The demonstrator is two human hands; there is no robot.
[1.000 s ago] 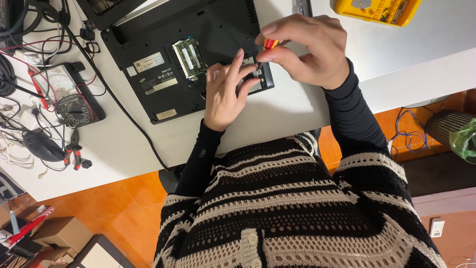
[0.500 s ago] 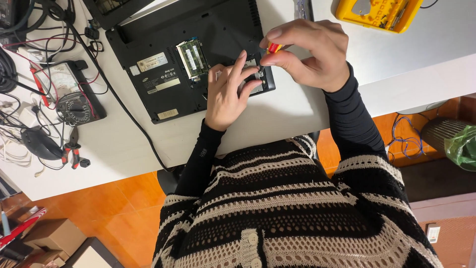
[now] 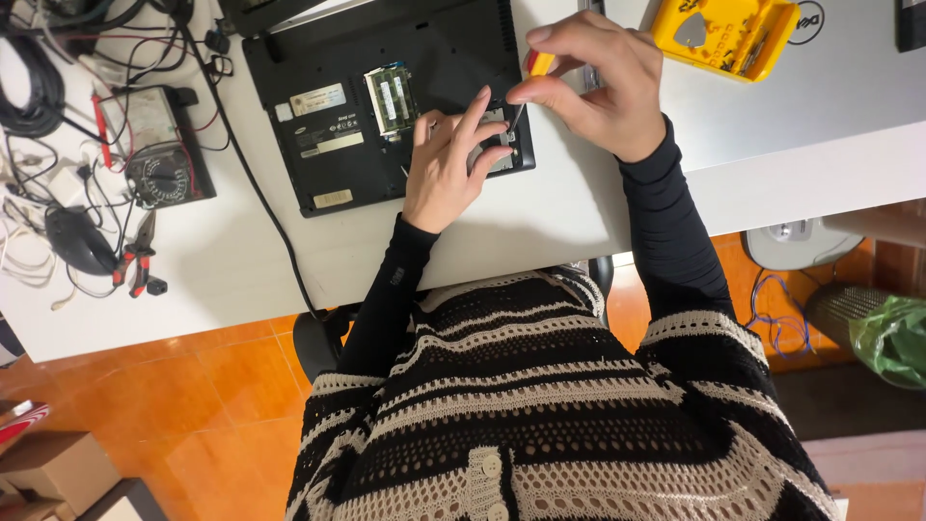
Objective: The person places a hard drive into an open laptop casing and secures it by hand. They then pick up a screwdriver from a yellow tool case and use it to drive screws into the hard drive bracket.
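A black laptop lies upside down on the white desk, its bottom open with green memory modules showing. My left hand rests flat on the laptop's lower right corner, fingers spread beside an open bay. My right hand grips a small screwdriver with an orange-and-red handle; its tip points down at the bay next to my left fingertips.
A yellow tool case lies on a silver laptop at the right. On the left are a multimeter, tangled cables, a black mouse and red-handled pliers. A chair and orange floor lie below.
The view has shifted slightly. My right hand has lifted a little with the screwdriver still at the bay; my left hand stays on the laptop.
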